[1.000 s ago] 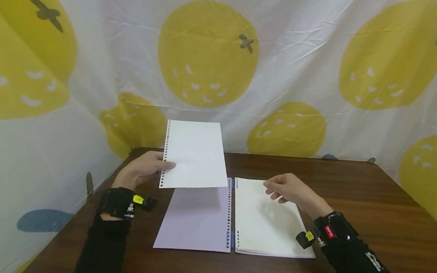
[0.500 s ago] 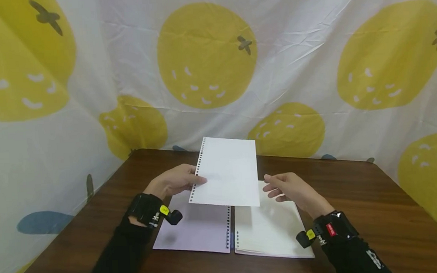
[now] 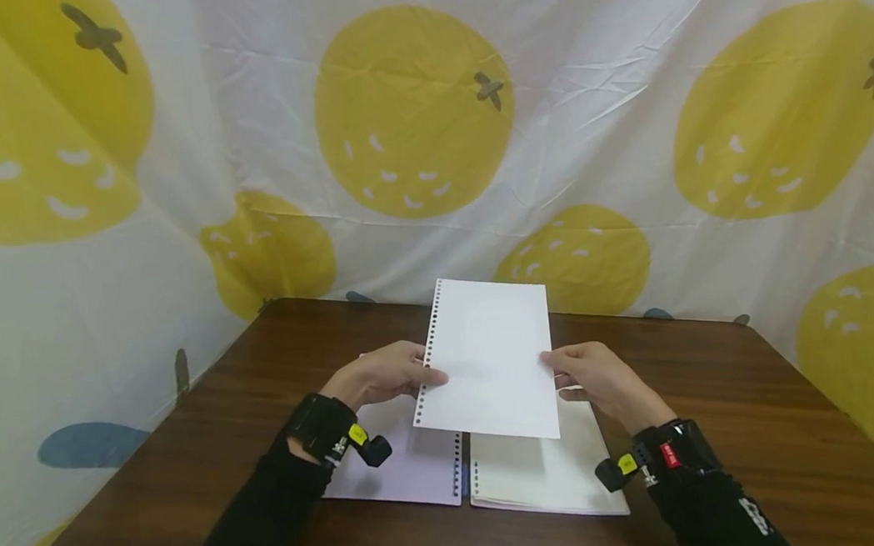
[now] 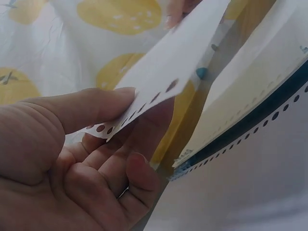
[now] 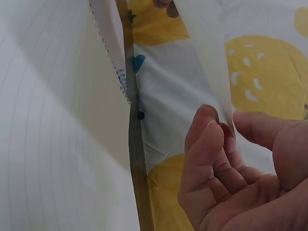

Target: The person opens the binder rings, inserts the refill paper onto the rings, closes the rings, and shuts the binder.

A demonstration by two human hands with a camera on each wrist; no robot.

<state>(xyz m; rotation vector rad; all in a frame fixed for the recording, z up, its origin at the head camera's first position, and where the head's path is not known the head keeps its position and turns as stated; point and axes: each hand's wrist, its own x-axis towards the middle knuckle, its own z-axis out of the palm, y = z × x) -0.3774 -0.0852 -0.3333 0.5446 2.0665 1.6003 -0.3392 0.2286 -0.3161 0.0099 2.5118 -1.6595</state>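
Note:
A white sheet of paper (image 3: 490, 353) with a row of punched holes down its left edge is held up above an open loose-leaf notebook. My left hand (image 3: 390, 371) pinches the holed edge between thumb and fingers; the left wrist view shows the thumb (image 4: 106, 103) lying over the holes. At the opposite edge, my right hand (image 3: 594, 378) pinches the sheet, thumb and fingertips meeting at its border in the right wrist view. Beneath lie the notebook's lilac cover page (image 3: 400, 474) on the left and its stack of lined pages (image 3: 547, 483) on the right, partly hidden by the sheet.
The notebook rests on a dark brown wooden table (image 3: 715, 390). A white cloth with yellow fruit prints (image 3: 412, 107) hangs behind the table and along its sides. Each wrist carries a black strap with a small camera, such as the left one (image 3: 375, 450).
The left hand has carried the sheet rightward and lower, from over the lilac page to above the notebook's middle. The right hand, earlier free, has taken hold of the sheet's right edge.

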